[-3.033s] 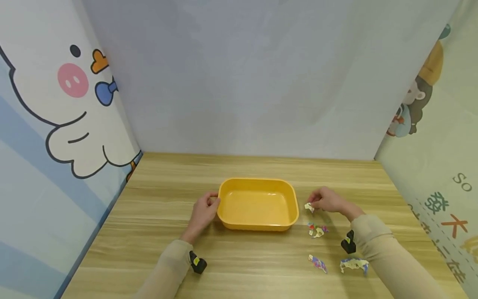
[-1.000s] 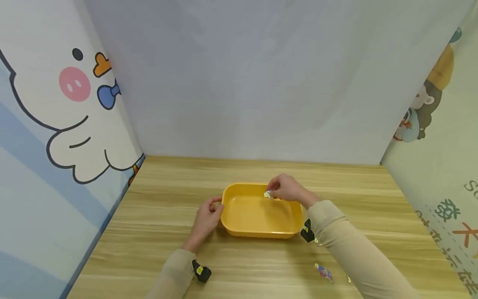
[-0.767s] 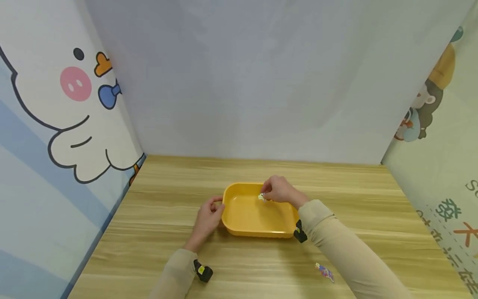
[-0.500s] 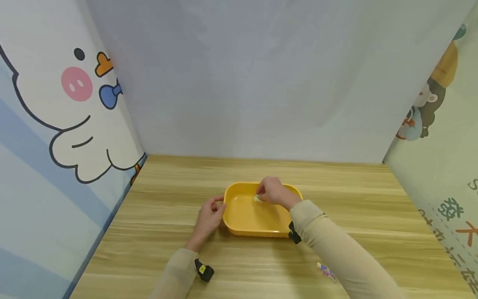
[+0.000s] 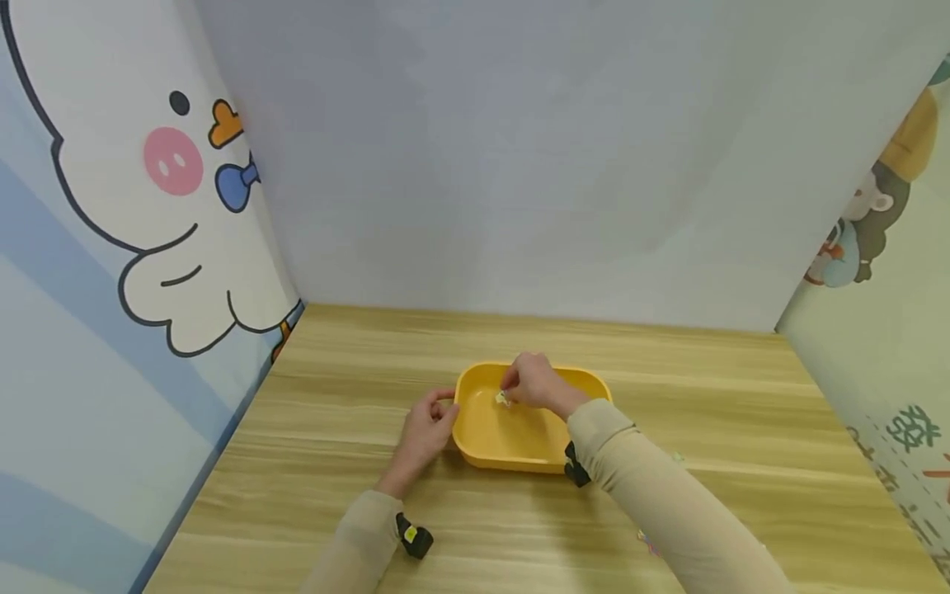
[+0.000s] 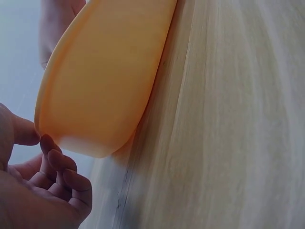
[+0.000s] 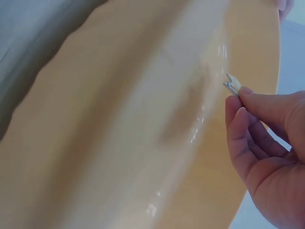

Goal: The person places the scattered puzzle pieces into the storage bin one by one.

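Observation:
A yellow plastic tray (image 5: pixel 512 464) sits on the wooden table. At its left end my left hand (image 5: pixel 426 429) pinches the rim between thumb and fingertips; the left wrist view shows this hand (image 6: pixel 45 186) at the edge of the tray (image 6: pixel 105 86). Over the tray's inside, my right hand (image 5: pixel 538 384) pinches a small, flat, cream-coloured cutout piece (image 5: pixel 502 398). Seen from the right wrist, the piece (image 7: pixel 232 84) sticks out from thumb and forefinger, above the tray floor. My right forearm hides part of the tray's right side.
A colourful flat piece (image 5: pixel 647 542) lies on the table (image 5: pixel 312 429), partly covered by my right sleeve. Beyond that sleeve a small pale greenish piece (image 5: pixel 679 457) shows. A grey cloth backdrop (image 5: pixel 519 165) stands behind the table, with printed curtains at both sides.
My right hand has carried the cream piece from the table right of the tray to over its inside, drifting further left lately. The left hand stays at the rim. The head view has shifted slightly.

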`<move>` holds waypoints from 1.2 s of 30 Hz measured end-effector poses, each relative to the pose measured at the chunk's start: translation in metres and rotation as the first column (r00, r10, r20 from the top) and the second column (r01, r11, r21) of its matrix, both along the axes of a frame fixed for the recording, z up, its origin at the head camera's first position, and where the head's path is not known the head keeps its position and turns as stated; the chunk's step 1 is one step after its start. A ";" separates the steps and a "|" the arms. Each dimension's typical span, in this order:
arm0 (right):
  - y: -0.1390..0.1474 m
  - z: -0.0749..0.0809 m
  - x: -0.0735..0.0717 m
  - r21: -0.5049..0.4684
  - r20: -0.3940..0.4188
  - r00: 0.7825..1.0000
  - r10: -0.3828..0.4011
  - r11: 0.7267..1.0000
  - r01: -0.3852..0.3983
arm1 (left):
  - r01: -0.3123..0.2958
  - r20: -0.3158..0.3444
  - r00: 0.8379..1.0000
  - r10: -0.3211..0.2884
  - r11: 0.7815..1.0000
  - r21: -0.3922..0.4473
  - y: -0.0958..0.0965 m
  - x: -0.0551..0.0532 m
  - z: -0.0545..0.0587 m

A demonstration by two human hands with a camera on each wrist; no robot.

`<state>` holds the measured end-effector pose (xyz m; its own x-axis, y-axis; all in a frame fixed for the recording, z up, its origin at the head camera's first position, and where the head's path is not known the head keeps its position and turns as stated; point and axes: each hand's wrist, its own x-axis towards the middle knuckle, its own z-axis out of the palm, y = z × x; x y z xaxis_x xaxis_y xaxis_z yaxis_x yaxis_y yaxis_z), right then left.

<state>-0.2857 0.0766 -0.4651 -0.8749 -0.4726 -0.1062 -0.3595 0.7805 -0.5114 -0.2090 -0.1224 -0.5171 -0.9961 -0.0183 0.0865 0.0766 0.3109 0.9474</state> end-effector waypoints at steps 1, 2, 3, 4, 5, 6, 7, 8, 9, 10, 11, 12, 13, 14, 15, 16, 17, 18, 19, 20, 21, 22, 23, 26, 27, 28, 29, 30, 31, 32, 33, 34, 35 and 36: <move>-0.001 -0.001 0.000 -0.008 -0.003 1.000 0.002 1.000 -0.002 | 0.001 0.003 1.000 -0.001 1.000 0.006 0.001 0.000 -0.001; -0.002 -0.003 0.001 -0.015 -0.002 1.000 0.005 1.000 -0.005 | 0.001 0.006 1.000 -0.002 1.000 0.007 0.001 0.001 -0.001; -0.003 -0.004 0.001 -0.018 -0.005 1.000 0.012 1.000 -0.012 | 0.004 0.008 1.000 -0.004 1.000 0.007 0.002 0.001 -0.001; -0.005 -0.005 0.001 -0.017 -0.011 1.000 0.020 1.000 -0.020 | 0.002 0.013 1.000 -0.002 1.000 0.007 0.002 0.002 -0.002; -0.007 -0.006 0.001 -0.016 -0.014 1.000 0.025 1.000 -0.025 | 0.000 0.015 1.000 0.000 1.000 0.006 0.002 0.002 -0.002; -0.009 -0.007 0.001 -0.012 -0.016 0.999 0.028 1.000 -0.028 | -0.002 0.018 1.000 0.002 1.000 0.005 0.002 0.003 -0.002; -0.011 -0.007 0.001 -0.009 -0.015 1.000 0.027 1.000 -0.027 | 0.000 0.014 1.000 0.000 1.000 0.001 0.002 0.003 -0.002; -0.013 -0.008 0.001 -0.005 -0.008 1.000 0.020 1.000 -0.020 | 0.000 0.018 1.000 0.000 1.000 0.000 0.002 0.004 -0.002; -0.015 -0.009 0.001 0.000 -0.004 1.000 0.013 1.000 -0.013 | 0.002 0.018 1.000 -0.002 1.000 0.000 0.002 0.004 -0.002; -0.017 -0.010 0.000 0.004 -0.001 1.000 0.003 1.000 -0.003 | 0.003 0.018 1.000 -0.003 1.000 0.000 0.002 0.004 -0.001; -0.019 -0.011 0.000 0.003 0.004 1.000 -0.010 1.000 0.010 | 0.005 0.017 1.000 -0.005 1.000 -0.001 0.002 0.004 0.000; -0.021 -0.012 -0.001 -0.001 0.005 1.000 -0.020 1.000 0.020 | 0.006 0.020 1.000 -0.006 1.000 -0.001 0.001 0.004 0.000; -0.023 -0.014 -0.002 -0.004 0.005 1.000 -0.025 1.000 0.025 | 0.008 0.023 1.000 -0.008 1.000 -0.001 0.001 0.003 0.001; -0.024 -0.015 -0.002 -0.009 0.007 0.999 -0.032 0.999 0.032 | 0.010 0.025 1.000 -0.010 1.000 -0.003 0.001 0.003 0.002; -0.025 -0.017 -0.002 -0.018 0.005 0.999 -0.033 0.999 0.033 | 0.011 0.025 1.000 -0.011 1.000 -0.005 0.001 0.003 0.003; -0.027 -0.018 -0.003 -0.020 0.005 0.999 -0.038 0.999 0.038 | 0.012 0.024 1.000 -0.012 1.000 -0.007 0.000 0.003 0.003; -0.028 -0.019 -0.003 -0.025 0.007 0.999 -0.045 0.999 0.045 | 0.013 0.023 1.000 -0.013 1.000 -0.010 0.000 0.002 0.002; -0.029 -0.020 -0.003 -0.027 0.009 0.999 -0.048 0.998 0.048 | 0.015 0.021 1.000 -0.015 1.000 -0.012 -0.001 0.002 0.002; -0.030 -0.021 -0.003 -0.024 0.011 0.999 -0.051 0.998 0.052 | 0.016 0.019 1.000 -0.015 1.000 -0.014 -0.001 0.001 0.002; -0.031 -0.021 -0.002 -0.021 0.015 0.998 -0.058 0.998 0.058 | 0.016 0.016 1.000 -0.016 1.000 -0.016 -0.001 0.001 0.002; -0.032 -0.021 -0.002 -0.017 0.019 0.998 -0.064 0.998 0.064 | 0.014 0.016 1.000 -0.014 1.000 -0.014 -0.001 0.001 0.002; -0.033 -0.020 -0.002 -0.013 0.024 0.997 -0.072 0.997 0.072 | 0.017 0.011 1.000 -0.017 1.000 -0.014 -0.002 0.000 0.002; -0.034 -0.020 -0.001 -0.016 0.029 0.997 -0.074 0.997 0.075 | 0.019 0.005 1.000 -0.019 1.000 -0.015 -0.002 0.000 0.002; -0.035 -0.019 0.000 -0.016 0.037 0.996 -0.076 0.997 0.077 | 0.023 -0.008 1.000 -0.023 1.000 -0.006 -0.001 0.000 0.001; -0.035 -0.020 0.001 -0.012 0.031 0.997 -0.071 0.997 0.071 | 0.026 -0.011 1.000 -0.026 1.000 -0.006 -0.001 0.000 0.001; -0.035 -0.021 0.001 -0.007 0.022 0.998 -0.064 0.998 0.064 | 0.026 -0.010 1.000 -0.026 1.000 -0.006 -0.001 0.000 0.001; -0.035 -0.022 0.001 0.004 0.010 0.998 -0.057 0.998 0.057 | 0.025 -0.006 1.000 -0.025 1.000 -0.003 -0.001 0.000 0.001; -0.035 -0.023 0.001 0.011 -0.001 0.999 -0.052 0.999 0.052 | 0.022 -0.002 1.000 -0.023 1.000 0.000 -0.001 0.000 0.000; -0.035 -0.024 0.001 0.020 -0.012 0.999 -0.048 0.999 0.048 | 0.023 -0.003 1.000 -0.023 1.000 -0.001 0.000 0.000 0.000; -0.035 -0.025 0.000 0.028 -0.018 0.999 -0.048 0.998 0.048 | 0.022 0.001 1.000 -0.022 1.000 0.001 0.000 0.000 0.000; -0.036 -0.027 0.000 0.040 -0.026 0.998 -0.049 0.998 0.050 | 0.021 0.000 1.000 -0.021 1.000 0.001 0.000 0.000 0.000; -0.036 -0.027 0.000 0.041 -0.026 0.998 -0.054 0.998 0.055 | 0.019 0.000 1.000 -0.019 1.000 0.004 0.000 0.000 0.000; -0.036 -0.028 0.000 0.044 -0.023 0.998 -0.065 0.997 0.066 | 0.018 -0.004 1.000 -0.018 1.000 0.006 0.000 -0.001 0.000; -0.036 -0.028 -0.001 0.044 -0.020 0.997 -0.074 0.996 0.075 | 0.019 -0.009 1.000 -0.019 1.000 0.007 0.000 -0.001 0.000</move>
<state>-0.2865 0.0402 -0.4935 -0.9095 -0.4011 -0.1097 -0.3083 0.8274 -0.4695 -0.2101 -0.1222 -0.5175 -0.9954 -0.0003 0.0956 0.0910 0.3029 0.9487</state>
